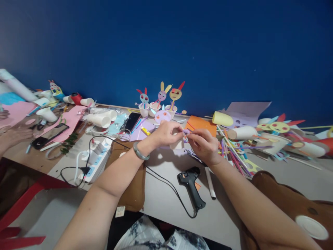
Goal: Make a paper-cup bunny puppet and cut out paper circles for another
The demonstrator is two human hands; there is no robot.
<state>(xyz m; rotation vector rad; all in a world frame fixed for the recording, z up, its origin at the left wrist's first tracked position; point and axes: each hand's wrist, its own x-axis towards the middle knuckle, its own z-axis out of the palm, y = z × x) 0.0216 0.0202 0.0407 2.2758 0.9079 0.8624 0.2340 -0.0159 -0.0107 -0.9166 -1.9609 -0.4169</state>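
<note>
The left hand (168, 134) covers part of the white cup (177, 143), and the purple piece (186, 132) at the fingertips of the right hand (204, 144) is too small and blurred for telling its shape. The left edge cuts a co-worker's arm (6, 140), and the right edge cuts a large brown thing (281, 194).

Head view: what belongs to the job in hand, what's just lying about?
Job, likely:
- white piece, in left hand
- purple piece, at right hand
- glue gun, on table, unheld
- cup figures

Lying about, likely:
- phones
- green sprig
</note>
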